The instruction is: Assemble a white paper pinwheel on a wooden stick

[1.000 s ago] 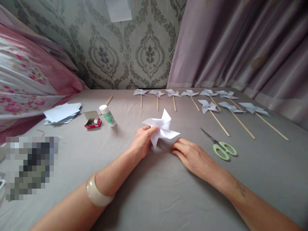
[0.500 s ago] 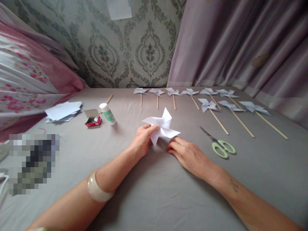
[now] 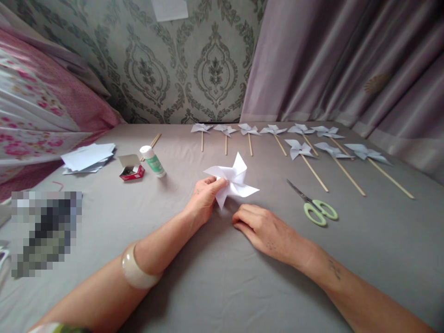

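Grey cloth [image 3: 208,286]; right hand [image 3: 264,229] further left.

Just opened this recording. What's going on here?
A person's left hand holds a folded white paper pinwheel, with no stick showing on it. The right hand is close by with its fingers curled; whether it holds something small can't be made out. Nine pinwheels on sticks lie toward the back and right, beyond the scissors. On the left are a white-and-green tube, a small open red box and loose paper sheets.
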`<control>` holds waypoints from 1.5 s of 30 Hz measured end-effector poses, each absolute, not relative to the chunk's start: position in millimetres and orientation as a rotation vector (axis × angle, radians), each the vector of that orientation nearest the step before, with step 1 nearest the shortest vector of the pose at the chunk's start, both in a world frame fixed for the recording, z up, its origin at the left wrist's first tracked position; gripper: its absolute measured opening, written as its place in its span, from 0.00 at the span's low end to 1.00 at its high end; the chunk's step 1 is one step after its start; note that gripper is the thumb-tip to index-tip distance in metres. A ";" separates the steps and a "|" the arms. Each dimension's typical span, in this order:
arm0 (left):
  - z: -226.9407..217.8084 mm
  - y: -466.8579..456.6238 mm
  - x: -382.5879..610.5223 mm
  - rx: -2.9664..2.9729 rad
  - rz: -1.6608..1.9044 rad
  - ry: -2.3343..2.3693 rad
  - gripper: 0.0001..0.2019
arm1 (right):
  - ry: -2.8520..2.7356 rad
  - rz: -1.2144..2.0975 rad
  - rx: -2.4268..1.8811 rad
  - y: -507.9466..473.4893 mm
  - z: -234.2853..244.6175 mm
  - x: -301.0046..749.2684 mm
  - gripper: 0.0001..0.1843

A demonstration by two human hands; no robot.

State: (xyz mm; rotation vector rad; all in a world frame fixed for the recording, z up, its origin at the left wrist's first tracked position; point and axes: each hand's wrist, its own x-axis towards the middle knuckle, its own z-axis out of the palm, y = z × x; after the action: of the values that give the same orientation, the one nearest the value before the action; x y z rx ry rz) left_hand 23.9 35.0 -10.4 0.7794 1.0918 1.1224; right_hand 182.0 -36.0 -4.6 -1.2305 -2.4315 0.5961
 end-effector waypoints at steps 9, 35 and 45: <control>-5.9 21.8 29.1 0.971 1.105 1.079 0.09 | -1.948 0.881 -1.322 -40.8 34.3 191.1 0.05; 5.3 2.6 42.1 1.089 1.134 1.006 0.06 | -1.466 0.492 -1.333 -24.3 -1.6 184.8 0.14; 7.2 1.8 42.1 1.099 1.139 0.944 0.07 | -1.476 0.498 -1.295 -24.9 1.3 185.5 0.12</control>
State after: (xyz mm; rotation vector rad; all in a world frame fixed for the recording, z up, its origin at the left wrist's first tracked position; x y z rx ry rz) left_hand 42.1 1.8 7.2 1.0989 0.9442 1.1390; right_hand 185.5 -24.9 1.3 -1.2951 -1.4761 0.4983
